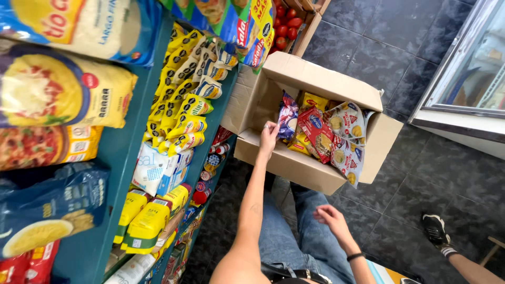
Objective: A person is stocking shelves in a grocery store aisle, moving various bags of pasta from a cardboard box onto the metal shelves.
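My left hand [269, 135] reaches into an open cardboard box [294, 163] on the floor, and its fingers pinch the edge of a blue and purple snack packet [288, 117]. The box holds several more biscuit and snack packets, red [317, 131], yellow and white [344, 122]. My right hand [330, 217] hangs free over my jeans with its fingers loosely apart; it holds nothing. A dark band sits on that wrist.
A teal shelf unit [121, 152] stands at the left, stacked with yellow packets [181, 105], white salt bags [152, 169], pasta and rice bags. A crate of tomatoes [286, 23] sits behind the box. A glass-door fridge [468, 68] is at right. Another person's foot [435, 231] rests on the dark tiles.
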